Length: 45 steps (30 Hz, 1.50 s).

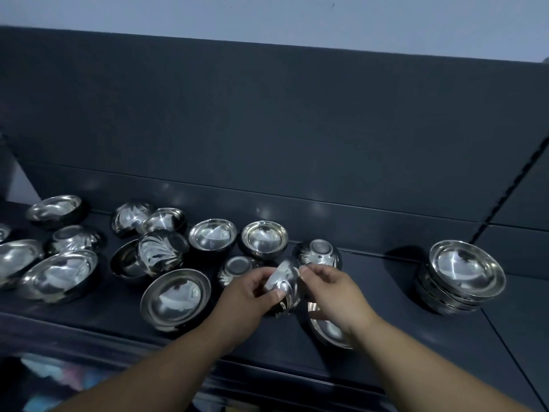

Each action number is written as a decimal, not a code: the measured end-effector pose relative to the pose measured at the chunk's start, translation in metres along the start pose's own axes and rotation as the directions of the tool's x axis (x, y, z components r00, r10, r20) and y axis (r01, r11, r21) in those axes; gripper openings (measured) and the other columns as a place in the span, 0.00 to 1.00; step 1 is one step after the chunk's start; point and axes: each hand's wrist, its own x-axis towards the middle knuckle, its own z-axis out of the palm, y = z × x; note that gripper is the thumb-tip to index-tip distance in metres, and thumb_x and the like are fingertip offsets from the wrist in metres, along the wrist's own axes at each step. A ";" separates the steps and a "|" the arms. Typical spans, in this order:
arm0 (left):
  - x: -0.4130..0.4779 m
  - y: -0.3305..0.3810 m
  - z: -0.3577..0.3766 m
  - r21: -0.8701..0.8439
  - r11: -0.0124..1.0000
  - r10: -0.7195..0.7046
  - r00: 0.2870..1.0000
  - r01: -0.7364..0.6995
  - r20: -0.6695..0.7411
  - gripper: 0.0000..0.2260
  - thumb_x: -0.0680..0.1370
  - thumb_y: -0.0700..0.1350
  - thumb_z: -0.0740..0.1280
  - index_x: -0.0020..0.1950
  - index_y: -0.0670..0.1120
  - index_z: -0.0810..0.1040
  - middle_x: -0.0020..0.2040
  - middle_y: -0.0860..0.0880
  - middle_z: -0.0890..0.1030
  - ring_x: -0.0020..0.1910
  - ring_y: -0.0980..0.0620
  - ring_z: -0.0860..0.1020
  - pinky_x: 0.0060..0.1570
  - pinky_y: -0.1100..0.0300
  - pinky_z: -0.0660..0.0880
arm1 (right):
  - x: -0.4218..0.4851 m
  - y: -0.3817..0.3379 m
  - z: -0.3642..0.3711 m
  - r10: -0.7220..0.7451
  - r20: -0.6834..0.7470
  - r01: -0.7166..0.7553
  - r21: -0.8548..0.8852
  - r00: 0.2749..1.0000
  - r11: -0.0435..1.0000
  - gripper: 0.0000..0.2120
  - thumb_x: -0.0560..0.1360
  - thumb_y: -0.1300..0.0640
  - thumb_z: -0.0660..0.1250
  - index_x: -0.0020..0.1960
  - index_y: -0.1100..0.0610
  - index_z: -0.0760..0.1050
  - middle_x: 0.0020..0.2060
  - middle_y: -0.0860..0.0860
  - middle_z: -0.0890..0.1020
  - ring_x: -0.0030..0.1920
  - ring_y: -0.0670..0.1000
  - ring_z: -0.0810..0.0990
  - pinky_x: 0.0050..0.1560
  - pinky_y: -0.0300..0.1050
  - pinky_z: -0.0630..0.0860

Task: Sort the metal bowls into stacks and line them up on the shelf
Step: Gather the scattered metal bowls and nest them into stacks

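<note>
Listing what we find on the dark shelf (395, 316), with clock directions read from the held bowl as dial centre.

Item 1: small swirl-patterned steel bowl (284, 282), tilted on edge, near the shelf's front middle. We cannot tell whether it touches the shelf. Our left grip (249, 295) curls round its near-left side, thumb pressed on the outer wall. Our right grip (332, 288) pinches its far-right rim with the fingertips.

Item 2: half-hidden bowl (326, 330), 5 o'clock, upright on the shelf beneath our right wrist.

Item 3: stack of plain bowls (465, 276), 3 o'clock, well apart, nested and upright.

Item 4: overturned bowl (319, 251), 1 o'clock, base up, just beyond our right fingertips.

Item 5: second overturned bowl (236, 267), 10 o'clock, base up, just beside our left grip.

Item 6: two upright small bowls toward 11 o'clock, the nearer one (264, 237) and the farther one (212, 234), side by side near the back panel (267, 114).

Item 7: wide shallow bowl (175, 298), 9 o'clock, upright near the front edge.

Item 8: leaning patterned bowl (160, 252), 10 o'clock, tilted against a dark-shadowed bowl (124, 261).

Item 9: further loose bowls out toward 9 and 10 o'clock, some upright, some overturned, none stacked.
</note>
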 end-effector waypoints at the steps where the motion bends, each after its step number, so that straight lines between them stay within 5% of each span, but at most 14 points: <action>1: 0.000 0.002 0.000 0.025 0.999 0.041 0.999 -0.042 0.032 0.11 0.75 0.41 0.71 0.53 0.55 0.82 0.47 0.50 0.85 0.47 0.56 0.82 0.48 0.63 0.78 | -0.002 -0.007 -0.002 0.026 0.010 -0.026 0.003 1.000 1.000 0.17 0.72 0.39 0.69 0.53 0.50 0.80 0.47 0.49 0.85 0.48 0.52 0.85 0.41 0.48 0.83; 4: 0.002 0.003 0.000 0.264 0.946 0.163 0.981 -0.186 0.108 0.14 0.71 0.43 0.72 0.52 0.61 0.80 0.43 0.59 0.83 0.43 0.63 0.79 0.49 0.68 0.75 | -0.002 -0.020 -0.012 0.103 0.060 -0.105 0.030 0.993 0.994 0.18 0.70 0.38 0.71 0.48 0.52 0.81 0.43 0.51 0.86 0.43 0.52 0.85 0.36 0.47 0.82; 8: 0.007 0.005 -0.002 0.475 0.797 0.327 0.928 -0.373 0.180 0.15 0.70 0.49 0.73 0.57 0.55 0.82 0.45 0.64 0.78 0.47 0.69 0.76 0.49 0.76 0.68 | 0.002 -0.019 -0.016 0.127 0.050 -0.132 0.123 0.991 0.984 0.05 0.72 0.53 0.70 0.44 0.55 0.79 0.35 0.52 0.82 0.36 0.53 0.82 0.37 0.46 0.79; 11: 0.023 0.006 -0.017 0.566 0.783 0.280 0.958 -0.260 0.053 0.24 0.70 0.57 0.73 0.65 0.53 0.77 0.60 0.61 0.73 0.59 0.68 0.70 0.60 0.74 0.63 | 0.005 -0.015 -0.022 0.151 -0.019 -0.144 0.216 0.988 0.966 0.04 0.73 0.55 0.68 0.45 0.56 0.79 0.31 0.51 0.82 0.36 0.54 0.81 0.36 0.46 0.79; 14: 0.044 -0.006 -0.033 0.741 0.671 0.098 0.991 -0.002 -0.086 0.35 0.72 0.61 0.68 0.74 0.48 0.65 0.74 0.48 0.64 0.74 0.50 0.61 0.71 0.58 0.58 | 0.004 -0.012 -0.035 0.177 -0.081 -0.152 0.253 0.981 0.955 0.05 0.74 0.55 0.69 0.48 0.56 0.79 0.30 0.52 0.81 0.33 0.56 0.79 0.38 0.49 0.79; 17: 0.059 -0.021 -0.039 0.806 0.566 -0.080 0.984 0.177 -0.160 0.38 0.74 0.58 0.69 0.78 0.47 0.56 0.79 0.43 0.53 0.77 0.42 0.51 0.75 0.51 0.52 | -0.001 -0.009 -0.051 0.150 -0.127 -0.122 0.206 0.981 0.971 0.03 0.75 0.59 0.68 0.47 0.57 0.81 0.32 0.54 0.80 0.30 0.52 0.78 0.33 0.47 0.78; 20: 0.070 -0.033 -0.035 0.853 0.479 -0.159 0.976 0.206 -0.147 0.41 0.74 0.60 0.67 0.78 0.45 0.52 0.78 0.40 0.55 0.78 0.43 0.50 0.76 0.51 0.49 | -0.006 -0.003 -0.067 0.150 -0.160 -0.128 0.141 0.976 0.982 0.05 0.75 0.59 0.67 0.47 0.57 0.82 0.33 0.54 0.80 0.30 0.51 0.77 0.31 0.45 0.78; 25: 0.072 -0.039 -0.026 0.823 0.507 -0.167 0.966 0.256 -0.198 0.42 0.70 0.61 0.71 0.77 0.48 0.56 0.76 0.42 0.59 0.73 0.39 0.61 0.72 0.48 0.61 | -0.009 0.009 -0.091 0.197 -0.188 -0.181 0.096 0.962 0.979 0.06 0.75 0.61 0.66 0.42 0.57 0.81 0.30 0.54 0.79 0.29 0.53 0.76 0.33 0.46 0.80; 33: 0.058 -0.039 -0.006 0.743 0.596 -0.270 0.947 0.305 -0.172 0.48 0.66 0.56 0.77 0.77 0.53 0.52 0.77 0.45 0.49 0.75 0.37 0.54 0.71 0.46 0.61 | -0.010 0.021 -0.095 0.191 -0.193 -0.188 0.036 0.962 0.982 0.05 0.75 0.60 0.68 0.46 0.59 0.82 0.31 0.54 0.81 0.28 0.52 0.77 0.28 0.41 0.77; 39: 0.043 -0.039 0.000 0.727 0.630 -0.183 0.962 0.272 -0.202 0.46 0.64 0.55 0.77 0.76 0.52 0.56 0.75 0.46 0.55 0.72 0.39 0.60 0.69 0.49 0.64 | -0.004 0.033 -0.094 0.132 -0.187 -0.141 -0.037 0.973 0.989 0.04 0.75 0.58 0.70 0.43 0.57 0.82 0.32 0.54 0.83 0.32 0.54 0.81 0.44 0.58 0.83; 45: 0.031 -0.006 0.008 0.593 0.793 0.033 0.962 0.140 -0.271 0.44 0.62 0.54 0.79 0.73 0.52 0.63 0.70 0.48 0.63 0.66 0.48 0.68 0.67 0.57 0.65 | -0.001 0.040 -0.095 0.059 -0.189 -0.090 -0.156 0.980 0.984 0.04 0.72 0.55 0.71 0.42 0.54 0.84 0.34 0.49 0.86 0.35 0.52 0.84 0.48 0.57 0.83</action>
